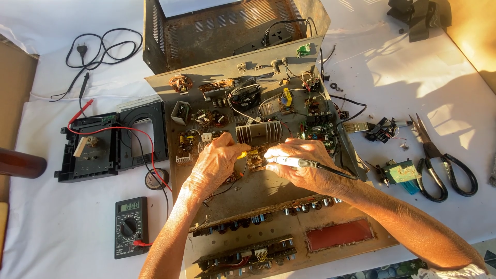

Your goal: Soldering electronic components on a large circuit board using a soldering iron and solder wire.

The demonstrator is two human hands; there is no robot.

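Worktop (62,227) w/ white cloth carries an open metal chassis (248,201) right under the fingers (230,151), w/ a dark metal housing (206,31) standing beyond it. Left of the fingers: black plastic frame (111,144) w/ red test lead (132,129) over it, black multimeter (130,226) nearer the person, black power cord (101,49) coiled far back-left, dark brown cylinder (20,163) at the left edge. Right of the fingers: black-handled scissors (439,160), small green circuit board (400,172) just beside them, small black connector part (382,129) a bit beyond, black bracket (418,18) well apart at the far right corner.
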